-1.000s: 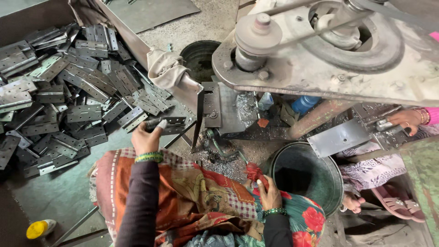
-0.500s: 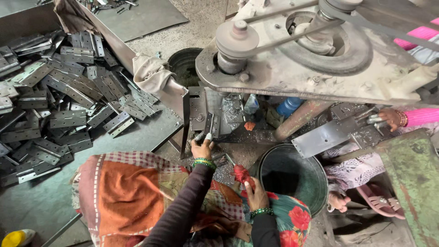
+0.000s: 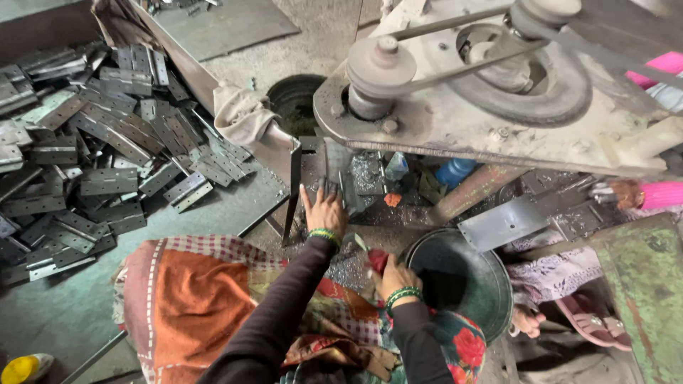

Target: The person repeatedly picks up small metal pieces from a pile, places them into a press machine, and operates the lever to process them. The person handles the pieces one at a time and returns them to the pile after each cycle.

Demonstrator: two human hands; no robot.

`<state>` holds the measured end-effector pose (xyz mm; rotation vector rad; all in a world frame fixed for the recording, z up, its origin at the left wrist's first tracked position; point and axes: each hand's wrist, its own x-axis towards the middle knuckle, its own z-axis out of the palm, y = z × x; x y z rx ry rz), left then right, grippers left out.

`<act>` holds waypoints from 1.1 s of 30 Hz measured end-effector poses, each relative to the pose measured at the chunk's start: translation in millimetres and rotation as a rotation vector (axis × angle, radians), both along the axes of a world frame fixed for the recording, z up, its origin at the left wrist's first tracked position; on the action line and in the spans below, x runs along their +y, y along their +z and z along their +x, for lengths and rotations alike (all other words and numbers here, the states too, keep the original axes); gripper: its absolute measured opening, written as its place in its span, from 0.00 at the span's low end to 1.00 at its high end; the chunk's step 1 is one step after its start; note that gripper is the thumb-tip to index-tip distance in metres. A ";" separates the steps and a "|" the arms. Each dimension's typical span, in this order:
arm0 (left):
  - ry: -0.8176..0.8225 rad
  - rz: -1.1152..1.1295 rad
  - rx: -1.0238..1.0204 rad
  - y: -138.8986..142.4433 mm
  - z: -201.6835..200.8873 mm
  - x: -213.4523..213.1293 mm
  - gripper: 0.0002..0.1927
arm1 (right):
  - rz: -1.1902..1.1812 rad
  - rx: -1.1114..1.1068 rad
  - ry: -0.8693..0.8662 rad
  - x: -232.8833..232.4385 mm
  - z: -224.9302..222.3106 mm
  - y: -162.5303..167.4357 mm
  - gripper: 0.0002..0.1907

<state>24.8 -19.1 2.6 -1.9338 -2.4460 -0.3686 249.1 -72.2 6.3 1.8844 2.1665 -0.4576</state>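
Our left hand (image 3: 324, 210) flat-fingered on a grey steel hinge plate (image 3: 333, 186) under the belt-driven press, our right hand (image 3: 393, 274) closed around a small red piece (image 3: 378, 259), round dark metal bucket (image 3: 491, 281) just beside

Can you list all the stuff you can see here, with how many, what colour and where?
metal hinge plates: a big pile, too many to count, grey, on the tray at left
cloth rag: one, beige, draped over the tray edge
machine with pulleys and belt: one, grey, top right
round bucket: one, dark, lower middle right
blue bottle: one, under the machine
yellow thing: one, bottom left corner, too cut off to identify
another person's hand in a pink sleeve: one, right edge
left hand: green bangles, reaching to metal pieces under the machine
right hand: green bangles, holding something small and red beside the bucket
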 end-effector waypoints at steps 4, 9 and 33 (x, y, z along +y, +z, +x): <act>0.040 -0.008 -0.096 -7.6 4.0 16.3 0.28 | 0.095 -0.072 -0.051 -3.6 4.6 -39.4 0.33; 0.054 0.047 -0.116 -10.6 0.0 13.1 0.23 | 0.082 -0.050 -0.085 -23.1 9.1 -111.1 0.30; -0.014 0.093 -0.004 -36.1 -14.1 15.0 0.24 | -0.185 -0.071 -0.060 12.3 6.9 -67.3 0.39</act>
